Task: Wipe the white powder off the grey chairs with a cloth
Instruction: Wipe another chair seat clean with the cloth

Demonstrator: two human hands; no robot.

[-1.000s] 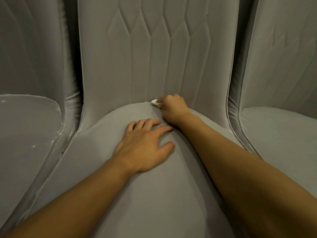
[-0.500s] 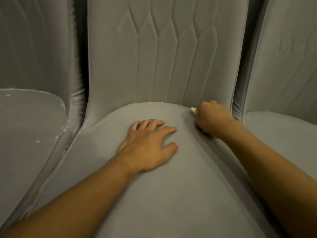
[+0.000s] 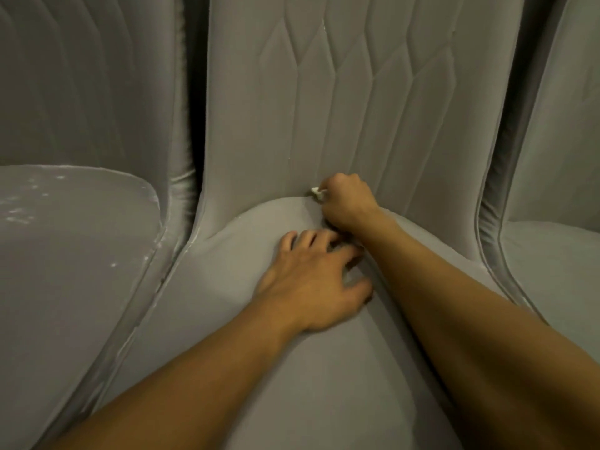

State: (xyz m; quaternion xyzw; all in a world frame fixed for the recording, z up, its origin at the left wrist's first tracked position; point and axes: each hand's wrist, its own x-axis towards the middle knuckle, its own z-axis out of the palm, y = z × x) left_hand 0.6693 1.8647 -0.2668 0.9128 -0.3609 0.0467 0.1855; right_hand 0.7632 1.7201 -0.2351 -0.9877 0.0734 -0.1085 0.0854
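Head view: three grey chairs side by side, seen from above the middle one.

Middle chair (image 3: 324, 368): seat fills the lower centre, quilted back rises behind it. Thin white line of powder along the seat's left edge seam.

Right hand (image 3: 347, 201): clenched into a fist at the crease where seat meets back. A small white bit of cloth (image 3: 316, 193) pokes out of the fist on its left side, pressed at the crease. Most of the cloth is hidden inside the hand. Forearm runs down to the lower right corner.

Left hand (image 3: 311, 284): palm down on the seat, fingers spread and slack, holding nothing. Fingertips lie just below the right wrist, close to touching; contact cannot be told. Slightly blurred.

Left chair (image 3: 74, 254): seat carries powder (image 3: 19, 216), white flecks scattered over its upper left part, a few specks nearer the right rim, and white along that rim. A dark gap separates its back from the middle back.

Right chair (image 3: 558, 254): only part of seat and back visible at the frame edge; surface looks plain grey.
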